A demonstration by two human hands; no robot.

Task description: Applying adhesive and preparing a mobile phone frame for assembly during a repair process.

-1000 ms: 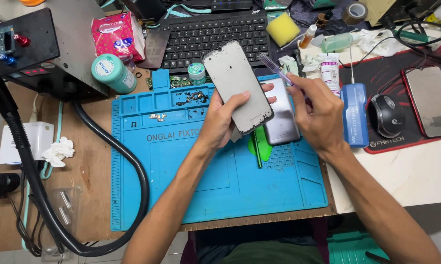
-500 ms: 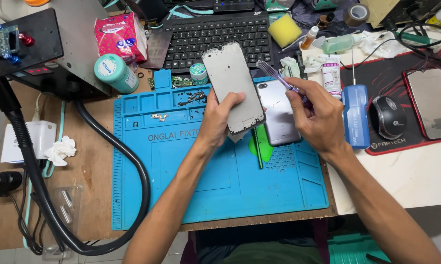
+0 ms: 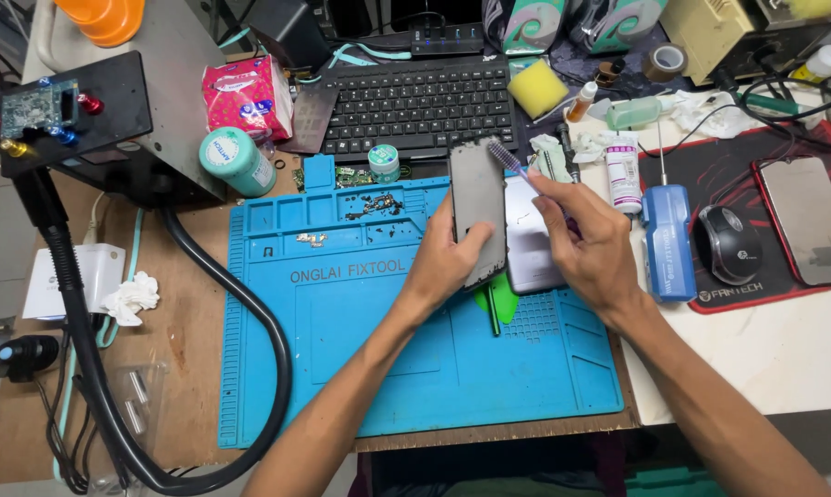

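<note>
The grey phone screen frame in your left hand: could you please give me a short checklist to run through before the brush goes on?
1. Grey phone screen frame in left hand grip: ok.
2. Purple-bristled brush held in right hand: ok.
3. Bristles touching the frame's top edge: cannot tell.
4. Silver phone body lying flat on blue silicone repair mat: ok.
5. Loose dark parts in the mat's upper trays, apart from the frame: ok.

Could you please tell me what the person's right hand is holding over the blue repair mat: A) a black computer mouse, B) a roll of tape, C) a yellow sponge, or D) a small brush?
D: the right hand grips a thin purple-handled brush whose bristles meet the top of the dark flat phone frame held by the left hand.
</note>
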